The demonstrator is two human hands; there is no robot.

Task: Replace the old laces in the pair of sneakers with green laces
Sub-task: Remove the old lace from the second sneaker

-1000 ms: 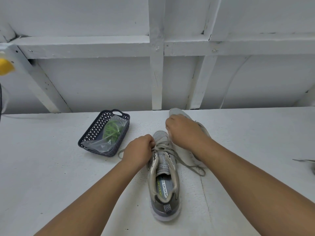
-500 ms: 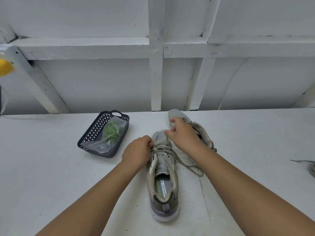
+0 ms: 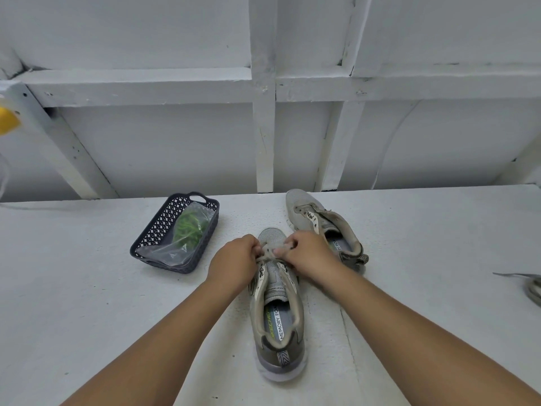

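1. Near sneaker [image 3: 278, 306] centre of table [image 3: 87, 303]; both hands at its toe end.
2. Left hand [image 3: 234, 263] and right hand [image 3: 307, 253] each pinch the old lace [image 3: 270, 250].
3. Second sneaker [image 3: 316, 221] just behind-right, unlaced.
4. Basket [image 3: 164, 227] left of near sneaker holds bagged green laces [image 3: 188, 227].

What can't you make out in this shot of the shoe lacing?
- Head view: the old lace on the near sneaker is mostly covered by the left hand and right hand, so each grip is unclear.
- The green laces sit in a crinkled bag inside the basket; their count cannot be told.
- A grey thing is cut off by the right edge.
- A yellow thing is cut off by the left edge.
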